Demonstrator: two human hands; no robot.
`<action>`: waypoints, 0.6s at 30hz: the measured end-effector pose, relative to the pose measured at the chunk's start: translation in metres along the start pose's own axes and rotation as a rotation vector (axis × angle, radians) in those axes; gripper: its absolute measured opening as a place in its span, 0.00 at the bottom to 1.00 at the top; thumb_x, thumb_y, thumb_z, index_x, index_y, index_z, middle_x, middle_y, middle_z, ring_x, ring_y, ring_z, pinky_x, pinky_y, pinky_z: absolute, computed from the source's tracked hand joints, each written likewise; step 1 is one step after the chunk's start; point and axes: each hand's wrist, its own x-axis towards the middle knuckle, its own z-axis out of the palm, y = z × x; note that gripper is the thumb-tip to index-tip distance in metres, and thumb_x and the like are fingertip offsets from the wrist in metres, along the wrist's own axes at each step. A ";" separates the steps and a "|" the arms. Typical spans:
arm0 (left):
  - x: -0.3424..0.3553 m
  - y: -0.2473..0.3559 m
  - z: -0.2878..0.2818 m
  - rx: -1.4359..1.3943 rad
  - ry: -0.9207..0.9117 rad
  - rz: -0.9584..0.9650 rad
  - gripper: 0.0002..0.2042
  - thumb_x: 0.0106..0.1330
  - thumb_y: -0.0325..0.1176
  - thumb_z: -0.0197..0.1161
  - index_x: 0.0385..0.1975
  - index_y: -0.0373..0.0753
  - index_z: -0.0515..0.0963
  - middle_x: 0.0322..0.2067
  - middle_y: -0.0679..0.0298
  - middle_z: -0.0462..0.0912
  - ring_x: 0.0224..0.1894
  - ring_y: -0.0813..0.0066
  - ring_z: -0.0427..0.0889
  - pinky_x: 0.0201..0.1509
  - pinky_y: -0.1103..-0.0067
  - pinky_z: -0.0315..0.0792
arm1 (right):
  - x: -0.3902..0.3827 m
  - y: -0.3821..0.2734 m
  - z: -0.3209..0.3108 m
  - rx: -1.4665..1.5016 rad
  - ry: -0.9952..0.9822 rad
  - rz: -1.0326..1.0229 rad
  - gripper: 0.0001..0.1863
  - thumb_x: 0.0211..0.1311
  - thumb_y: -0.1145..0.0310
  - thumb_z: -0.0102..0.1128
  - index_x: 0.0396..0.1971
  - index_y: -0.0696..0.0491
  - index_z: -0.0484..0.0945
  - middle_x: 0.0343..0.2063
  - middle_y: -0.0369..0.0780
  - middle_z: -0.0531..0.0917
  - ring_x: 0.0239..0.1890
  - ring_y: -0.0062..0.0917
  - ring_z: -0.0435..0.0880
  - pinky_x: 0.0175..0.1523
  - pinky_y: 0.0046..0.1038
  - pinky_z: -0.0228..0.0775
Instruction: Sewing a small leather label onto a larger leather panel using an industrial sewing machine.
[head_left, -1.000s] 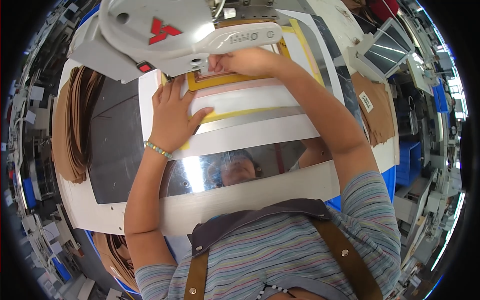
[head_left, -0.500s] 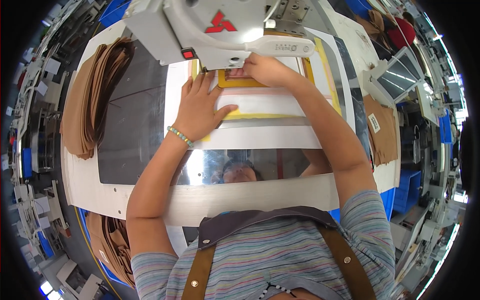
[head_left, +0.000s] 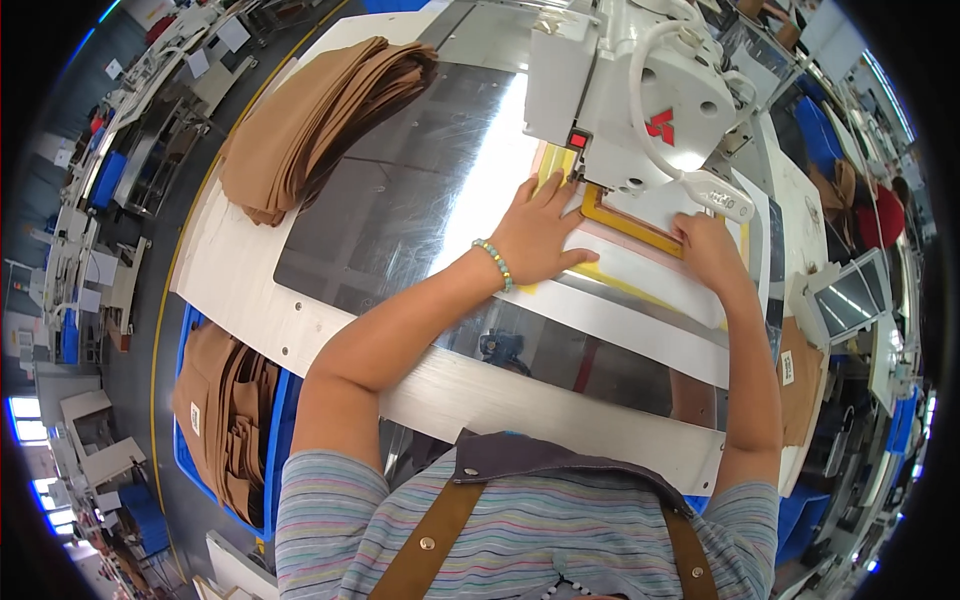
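Observation:
My left hand (head_left: 540, 236) lies flat with fingers spread on the white sheet template (head_left: 625, 262) edged with yellow strips. Its fingertips reach just left of the white sewing machine head (head_left: 655, 110). Under that head sits a yellow rectangular frame (head_left: 632, 228) on the template. My right hand (head_left: 714, 252) is closed, its curled fingers against the right end of this frame. Whatever lies between those fingers is hidden.
A thick pile of brown fabric pieces (head_left: 310, 130) rests on the table at far left. More brown pieces (head_left: 235, 400) fill a blue bin (head_left: 285, 440) below the table's left edge. At right stand a tilted screen (head_left: 855, 300) and a brown piece with a white label (head_left: 800, 375).
The view has swung left, so the machine and template appear farther right. My right hand has drawn back from inside the yellow frame to its right end. My left hand stays flat.

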 end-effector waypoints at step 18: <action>-0.049 -0.319 -0.143 0.459 0.304 -0.683 0.13 0.74 0.34 0.57 0.44 0.34 0.88 0.42 0.43 0.89 0.49 0.43 0.87 0.57 0.55 0.79 | -0.075 0.051 0.010 0.167 0.679 -0.028 0.14 0.64 0.84 0.49 0.41 0.57 0.84 0.65 0.46 0.79 0.69 0.42 0.75 0.74 0.41 0.65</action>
